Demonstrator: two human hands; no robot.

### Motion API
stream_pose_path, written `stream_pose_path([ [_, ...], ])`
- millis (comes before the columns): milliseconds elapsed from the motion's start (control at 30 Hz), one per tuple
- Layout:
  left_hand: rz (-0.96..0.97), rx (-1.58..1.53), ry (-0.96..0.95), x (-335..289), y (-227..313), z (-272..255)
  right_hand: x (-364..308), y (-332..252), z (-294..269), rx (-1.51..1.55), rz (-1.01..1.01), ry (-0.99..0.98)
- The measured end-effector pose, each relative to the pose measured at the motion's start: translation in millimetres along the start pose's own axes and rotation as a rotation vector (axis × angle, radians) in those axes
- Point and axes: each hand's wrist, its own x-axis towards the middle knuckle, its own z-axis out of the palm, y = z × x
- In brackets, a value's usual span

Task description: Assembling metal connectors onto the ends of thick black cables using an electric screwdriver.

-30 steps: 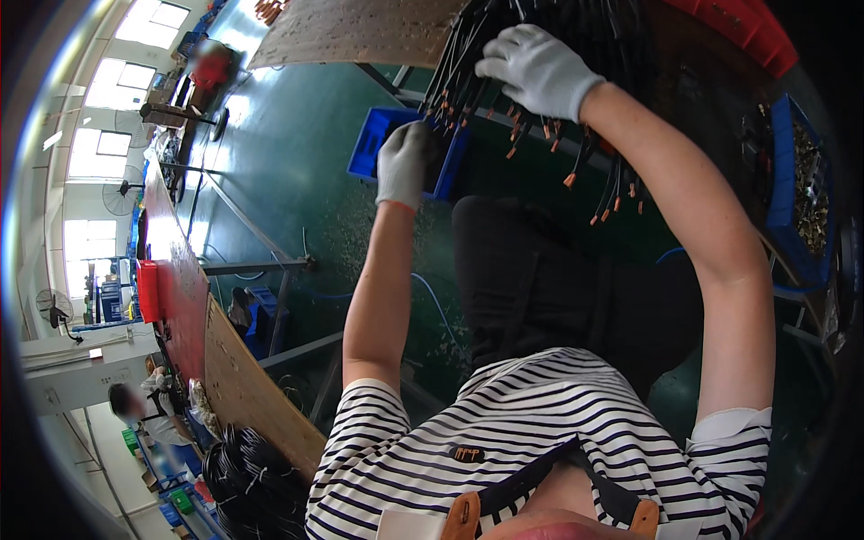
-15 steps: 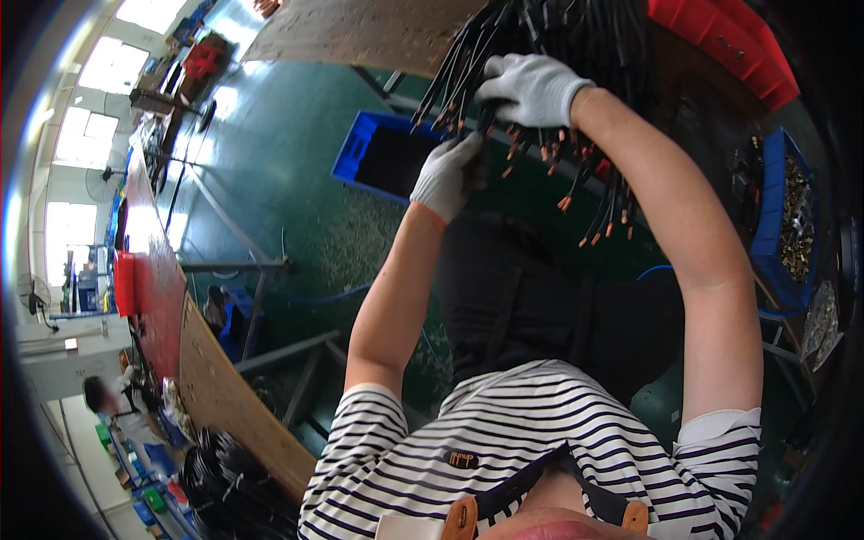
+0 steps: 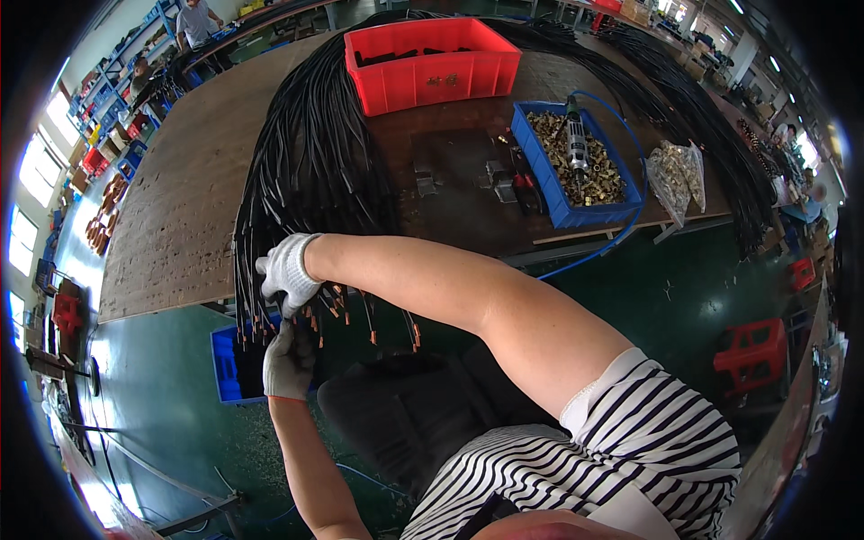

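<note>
A thick bundle of black cables (image 3: 310,171) lies over the wooden table (image 3: 180,207) and hangs off its near edge, the ends tipped with copper. My right hand (image 3: 286,270), in a white glove, reaches across and pinches cable ends at the table's edge. My left hand (image 3: 288,360), also gloved, is just below it, closed around the hanging cable tips.
On the table stand a red crate (image 3: 432,63), a blue bin (image 3: 576,171) of brass fittings with a power tool in it, and a clear bag of fittings (image 3: 673,175). A blue bin (image 3: 229,364) sits on the green floor below. Red stools (image 3: 751,355) stand at right. People work at the back left.
The view has swung up and right, bringing the tabletop into sight. Both hands stay together on the hanging cable ends, the left now directly under the right.
</note>
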Motion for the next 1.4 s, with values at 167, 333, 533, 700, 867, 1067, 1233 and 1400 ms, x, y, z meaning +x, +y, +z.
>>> stream_pose_path([
  [167, -0.054, -0.08, -0.159, -6.2, 4.9, 22.7, -5.4, 3.0, 0.4, -0.018, 0.063, -0.005],
  [333, 0.043, -0.045, -0.099, 2.0, -4.5, -1.7, -5.6, -3.4, 2.1, -0.029, 0.04, 0.032],
  [533, 0.082, -0.03, 0.028, -2.2, 0.5, 10.3, 0.1, -1.6, 9.0, -0.04, 0.031, 0.057],
  [700, -0.025, -0.235, 0.066, -27.7, 24.5, 20.0, 7.3, -17.1, 0.8, 0.026, -0.02, 0.101],
  [867, -0.031, 0.044, -0.042, -0.1, 12.4, 4.7, -2.2, 9.1, 11.2, 0.026, 0.036, 0.122],
  [1067, 0.07, 0.041, 0.047, -23.0, 10.7, 9.7, 10.5, 0.0, 26.9, 0.036, 0.044, 0.187],
  [1233, 0.057, 0.268, 0.061, -26.8, -0.6, 11.3, 9.0, -1.8, 24.7, -0.067, 0.044, 0.191],
  [1400, 0.084, 0.425, 0.109, -51.5, -16.4, 0.4, 6.0, -8.3, 25.0, -0.037, 0.081, 0.195],
])
